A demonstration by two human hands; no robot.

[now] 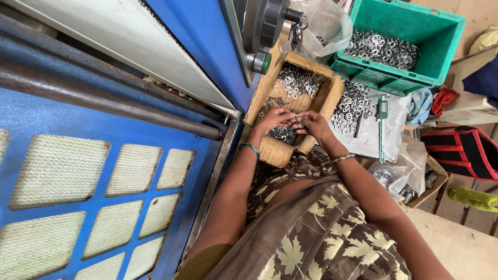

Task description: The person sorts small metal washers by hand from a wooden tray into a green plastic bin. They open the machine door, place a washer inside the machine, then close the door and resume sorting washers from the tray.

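hands: left (pixel 272 120), right (pixel 313 123) | fingertips meeting on washers (pixel 298 122) | over cardboard box (pixel 316 98)

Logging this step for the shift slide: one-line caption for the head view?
Both hands, left hand and right hand, hold small metal rings over a cardboard box, green crate behind.

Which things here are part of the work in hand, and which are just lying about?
In use: left hand, right hand, small metal rings pinched between them, cardboard box of rings.
Lying about: green crate, caliper, plastic bag, blue machine.
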